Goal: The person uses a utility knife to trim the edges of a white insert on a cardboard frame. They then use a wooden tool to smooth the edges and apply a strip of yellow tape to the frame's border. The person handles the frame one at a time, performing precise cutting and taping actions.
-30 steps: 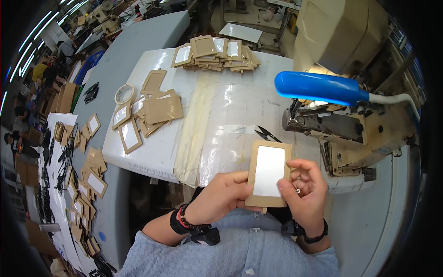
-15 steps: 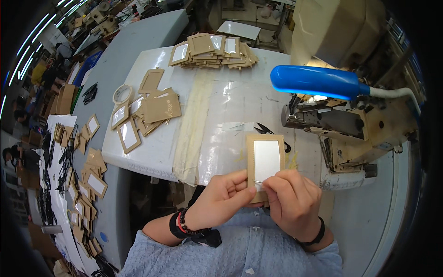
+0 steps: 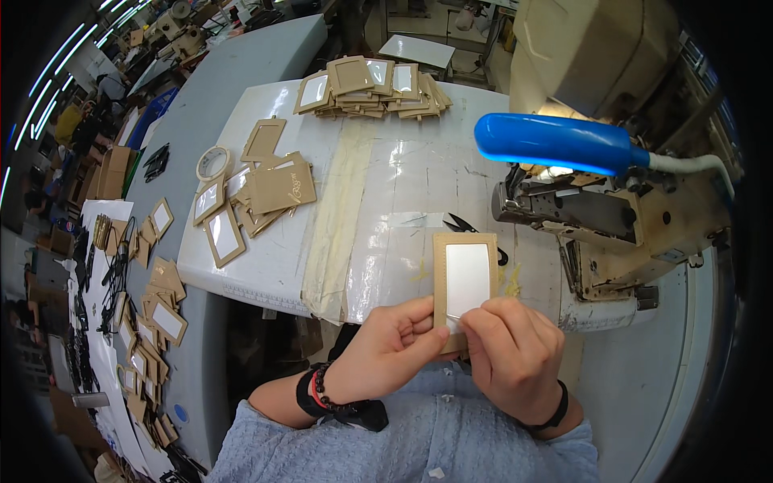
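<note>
A tan card holder (image 3: 440,278) with stitched edges and a pale window (image 3: 468,276) stands tilted up in front of me, over the table's near edge. My left hand (image 3: 403,334) grips its lower left edge between thumb and fingers. At the window's lower end, the thumb and forefinger of my right hand (image 3: 515,346) are pinched together. A thin line shows at their tips, too fine to name. Black thread snips (image 3: 460,223) lie just behind the holder, partly hidden by it.
A sewing machine (image 3: 596,213) with a blue-covered part (image 3: 555,143) stands at the right. Similar holders are stacked at the back (image 3: 350,76) and piled at the left (image 3: 282,189), beside a tape roll (image 3: 213,163). More holders (image 3: 167,320) lie on the grey side table (image 3: 201,354).
The card holder has shifted very slightly to the right and turned a little. Both hands keep nearly the same hold and place.
</note>
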Motion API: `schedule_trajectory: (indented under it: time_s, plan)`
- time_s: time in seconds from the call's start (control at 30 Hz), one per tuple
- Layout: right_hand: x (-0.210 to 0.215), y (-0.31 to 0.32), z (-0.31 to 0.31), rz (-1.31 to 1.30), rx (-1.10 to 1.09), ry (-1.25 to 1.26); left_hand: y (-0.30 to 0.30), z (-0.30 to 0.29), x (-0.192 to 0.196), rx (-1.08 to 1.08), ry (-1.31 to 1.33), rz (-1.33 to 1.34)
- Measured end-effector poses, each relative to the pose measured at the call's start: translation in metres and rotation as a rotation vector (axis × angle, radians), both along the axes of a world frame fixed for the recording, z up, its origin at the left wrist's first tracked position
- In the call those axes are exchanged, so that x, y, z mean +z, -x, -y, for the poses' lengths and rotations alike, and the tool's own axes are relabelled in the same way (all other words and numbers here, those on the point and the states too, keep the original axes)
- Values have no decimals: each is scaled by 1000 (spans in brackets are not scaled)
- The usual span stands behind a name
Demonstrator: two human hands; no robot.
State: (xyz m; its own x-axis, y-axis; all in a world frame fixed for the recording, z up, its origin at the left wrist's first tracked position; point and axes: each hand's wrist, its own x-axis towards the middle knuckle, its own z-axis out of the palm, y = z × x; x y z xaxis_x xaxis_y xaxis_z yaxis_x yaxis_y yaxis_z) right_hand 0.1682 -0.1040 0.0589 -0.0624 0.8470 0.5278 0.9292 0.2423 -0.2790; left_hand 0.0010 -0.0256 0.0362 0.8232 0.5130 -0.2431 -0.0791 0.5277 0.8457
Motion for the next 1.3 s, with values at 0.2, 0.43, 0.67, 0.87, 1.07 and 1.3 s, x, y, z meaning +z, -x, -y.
schedule_trajectory:
  time_s: [0.2, 0.43, 0.67, 0.87, 1.07, 1.3]
  plan:
    - [-1, 0, 0, 5, 4, 7, -1, 3, -5, 12, -46, 29]
    - [1, 1, -2, -120, 16, 32, -1, 2, -3, -27, -5, 19]
    - [-6, -2, -4, -240, 71, 32, 1, -1, 4, -28, 76, -24]
    - [-8, -4, -4, -205, 108, -6, 1, -1, 5, -29, 80, 8]
    - [-6, -3, -1, -142, 69, -10, -1, 2, 2, -12, 95, 5]
    - [-5, -4, 0, -141, 9, -19, 0, 1, 4, 9, -3, -26]
